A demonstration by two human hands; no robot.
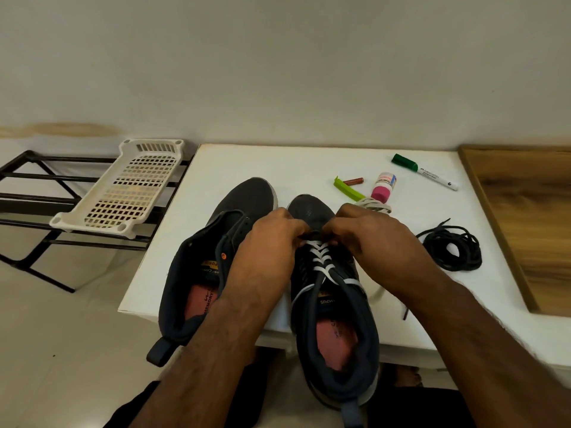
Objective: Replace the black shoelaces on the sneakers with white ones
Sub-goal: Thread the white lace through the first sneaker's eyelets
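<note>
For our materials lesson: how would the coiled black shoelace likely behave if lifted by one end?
The black shoelace lies in loose coils, so it would probably uncoil and hang limp. Being thin cord, it likely weighs little. Its loops overlap, so it might snag.

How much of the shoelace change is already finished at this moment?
Done: black laces lie removed on the table. In hand: both hands work the white lace near the right sneaker's toe. Left: the left sneaker shows no lace.

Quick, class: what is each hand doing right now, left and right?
Left hand: fingers curled, pinching the white lace at the right sneaker.
Right hand: fingers curled at the same lace; the exact grip is hidden.
</note>
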